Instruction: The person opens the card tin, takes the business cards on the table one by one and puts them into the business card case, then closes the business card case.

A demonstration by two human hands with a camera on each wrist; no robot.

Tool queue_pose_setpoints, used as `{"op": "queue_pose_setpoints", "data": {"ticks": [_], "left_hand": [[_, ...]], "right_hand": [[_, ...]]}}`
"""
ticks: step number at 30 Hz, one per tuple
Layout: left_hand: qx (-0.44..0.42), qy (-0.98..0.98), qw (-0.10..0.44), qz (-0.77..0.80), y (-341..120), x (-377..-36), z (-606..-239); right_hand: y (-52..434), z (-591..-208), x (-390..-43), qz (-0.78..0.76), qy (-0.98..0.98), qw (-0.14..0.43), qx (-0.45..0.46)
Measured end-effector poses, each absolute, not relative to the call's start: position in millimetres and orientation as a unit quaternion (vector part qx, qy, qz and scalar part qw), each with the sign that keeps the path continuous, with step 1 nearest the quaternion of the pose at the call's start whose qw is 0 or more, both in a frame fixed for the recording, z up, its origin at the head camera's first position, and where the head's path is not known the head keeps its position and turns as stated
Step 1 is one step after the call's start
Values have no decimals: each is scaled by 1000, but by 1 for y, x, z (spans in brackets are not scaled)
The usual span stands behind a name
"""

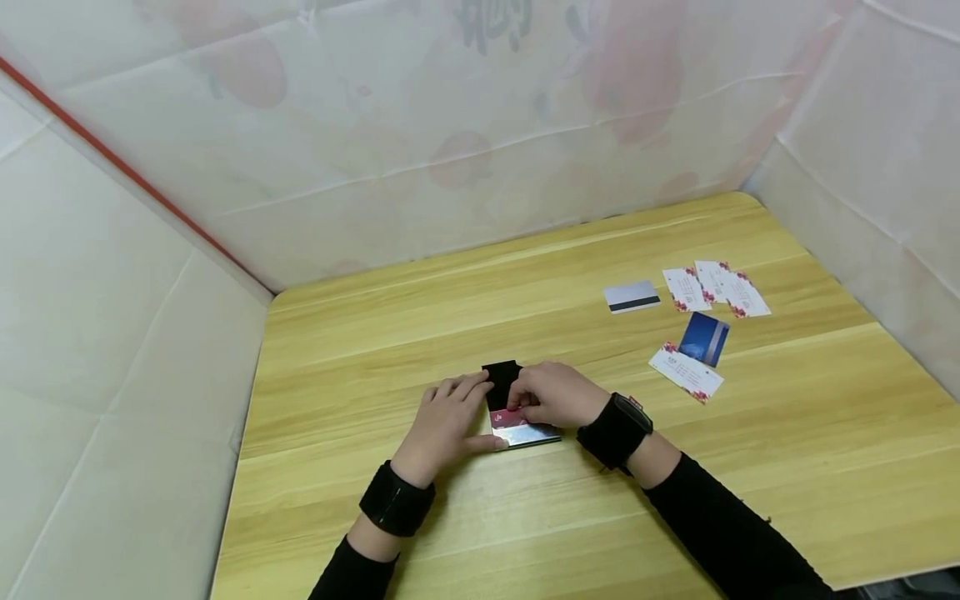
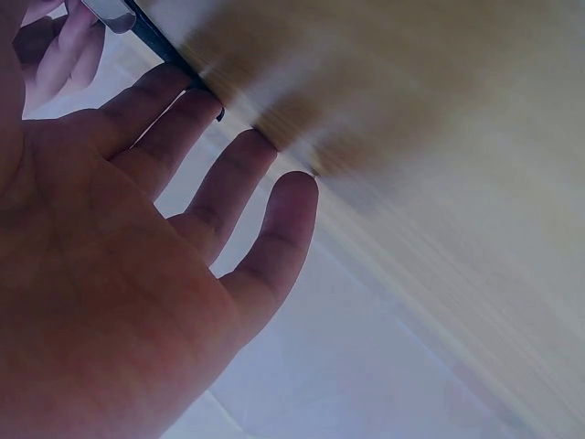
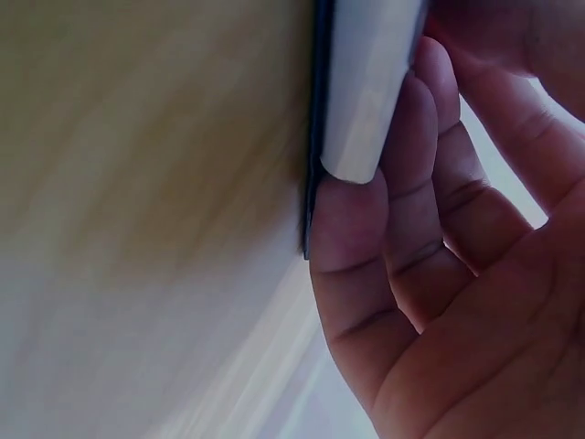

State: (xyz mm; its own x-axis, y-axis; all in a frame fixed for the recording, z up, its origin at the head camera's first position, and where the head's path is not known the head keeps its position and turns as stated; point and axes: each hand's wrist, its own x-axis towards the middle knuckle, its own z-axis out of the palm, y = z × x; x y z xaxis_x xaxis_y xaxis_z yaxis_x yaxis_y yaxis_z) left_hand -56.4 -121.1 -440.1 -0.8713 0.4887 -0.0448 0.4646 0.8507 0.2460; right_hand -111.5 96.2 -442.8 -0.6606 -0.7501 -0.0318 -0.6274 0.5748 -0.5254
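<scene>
A metal card case [image 1: 534, 434] lies on the table with its black flap [image 1: 500, 386] folded open away from me. In its silver pocket sits a red card [image 1: 506, 418], its upper part showing. My left hand [image 1: 445, 421] steadies the case from the left, fingertips on the flap's edge and thumb at the near corner. With curled index finger and thumb, my right hand [image 1: 561, 395] pinches the red card at the pocket's mouth. The right wrist view shows its other fingers [image 3: 352, 224] along the side of the silver case [image 3: 366, 101].
To the right on the wooden table [image 1: 360, 333] lie a grey card with a dark stripe [image 1: 632, 297], a blue card [image 1: 703, 339] and a white flowered card [image 1: 686, 372]. Several more flowered cards [image 1: 742, 294] overlap behind them. Pale fabric walls [image 1: 337, 167] surround the table.
</scene>
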Motion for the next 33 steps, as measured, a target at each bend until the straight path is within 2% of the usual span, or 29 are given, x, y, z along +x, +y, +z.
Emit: {"op": "queue_pose_setpoints", "data": {"ticks": [9, 21, 27, 33], "left_hand": [[250, 960, 50, 115, -121, -56, -440], [241, 962, 54, 114, -121, -54, -441], [242, 962, 55, 111, -121, -54, -441], [241, 962, 58, 115, -121, -55, -440]], "right_hand": [[103, -442, -116, -266, 873, 107, -394], [155, -437, -148, -194, 952, 19, -237], [175, -435, -154, -167, 974, 39, -149], [179, -436, -155, -121, 980, 77, -135]]}}
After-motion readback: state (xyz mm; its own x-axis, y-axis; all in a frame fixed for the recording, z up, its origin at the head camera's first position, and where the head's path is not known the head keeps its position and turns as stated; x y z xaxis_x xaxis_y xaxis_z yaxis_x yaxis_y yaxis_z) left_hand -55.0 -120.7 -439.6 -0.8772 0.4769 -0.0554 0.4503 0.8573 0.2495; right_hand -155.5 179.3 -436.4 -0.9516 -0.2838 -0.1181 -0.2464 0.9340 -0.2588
